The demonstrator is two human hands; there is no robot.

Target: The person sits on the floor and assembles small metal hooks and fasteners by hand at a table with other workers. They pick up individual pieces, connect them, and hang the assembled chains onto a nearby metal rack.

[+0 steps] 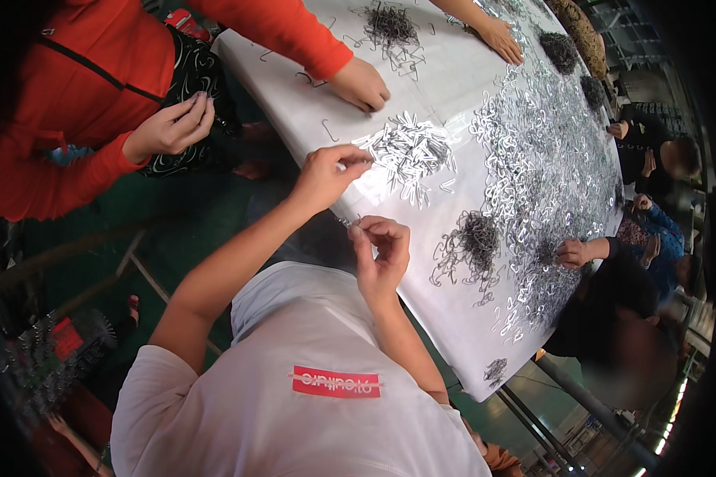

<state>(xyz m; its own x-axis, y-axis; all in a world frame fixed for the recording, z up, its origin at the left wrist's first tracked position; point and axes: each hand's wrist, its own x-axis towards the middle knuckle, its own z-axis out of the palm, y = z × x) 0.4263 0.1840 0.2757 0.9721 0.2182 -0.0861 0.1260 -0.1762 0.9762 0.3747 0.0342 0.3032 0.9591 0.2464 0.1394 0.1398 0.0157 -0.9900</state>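
Note:
Over the near edge of the white-covered table (445, 298), my left hand (326, 176) is closed in a pinch beside a pile of short shiny metal pieces (412, 151). Whatever its fingertips may hold is too small to make out. Lower and to the right, my right hand (386, 250) pinches a small bent wire piece between thumb and forefinger, close to my body. To the right of it lies a tangled heap of dark bent wires (477, 242).
Small shiny metal loops (533, 159) cover much of the table's right side. A person in a red top (79, 103) works at my left, one hand (362, 85) beside the shiny pile. Another dark wire heap (390, 28) lies farther off. Other people's hands (572, 253) work across the table.

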